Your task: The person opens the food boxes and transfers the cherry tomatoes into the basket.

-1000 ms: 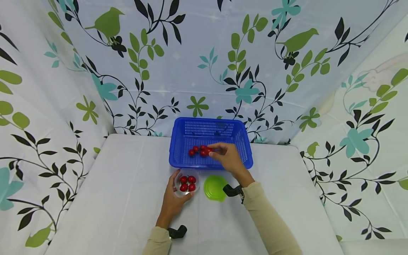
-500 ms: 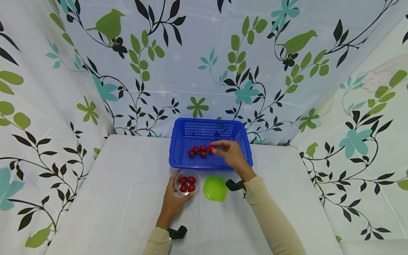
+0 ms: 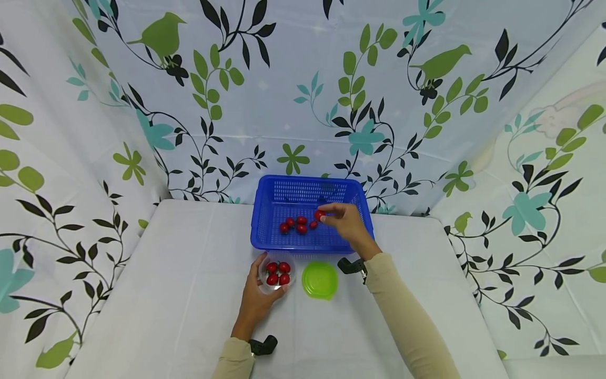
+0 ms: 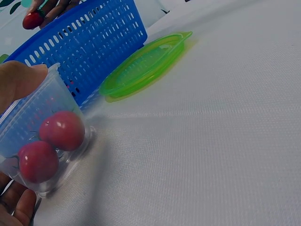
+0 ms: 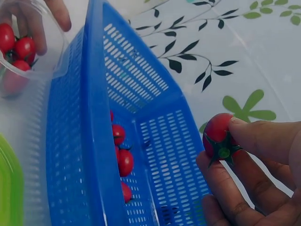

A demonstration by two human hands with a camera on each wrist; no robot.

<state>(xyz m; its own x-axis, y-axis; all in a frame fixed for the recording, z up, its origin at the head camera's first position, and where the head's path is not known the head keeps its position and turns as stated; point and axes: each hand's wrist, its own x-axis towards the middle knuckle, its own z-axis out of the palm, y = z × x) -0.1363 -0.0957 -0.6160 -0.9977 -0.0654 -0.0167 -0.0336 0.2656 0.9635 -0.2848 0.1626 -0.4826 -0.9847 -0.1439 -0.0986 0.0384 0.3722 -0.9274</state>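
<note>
Between thumb and fingers my right hand (image 3: pixel 349 225) pinches a cherry tomato (image 5: pixel 219 136), its green calyx showing in the right wrist view. The hand is over the right part of a blue perforated basket (image 3: pixel 265 238). Several more cherry tomatoes (image 3: pixel 301 229) lie on the basket's floor. My left hand (image 3: pixel 255 302) grips a clear plastic cup (image 4: pixel 70 101) at its side, thumb at the rim. Several red tomatoes (image 3: pixel 278 273) sit inside the cup, which stands on the white cloth just in front of the basket.
A bright green lid (image 3: pixel 320 280) lies on the white tablecloth (image 3: pixel 189 295), right of the cup and close to the basket's front. Behind and at both sides hang patterned curtains (image 3: pixel 284 95) with leaves and birds.
My right hand has lifted a cherry tomato from the basket's group and shifted slightly right and up with it. A smaller tomato now shows beneath it. The left hand keeps the cup in place.
</note>
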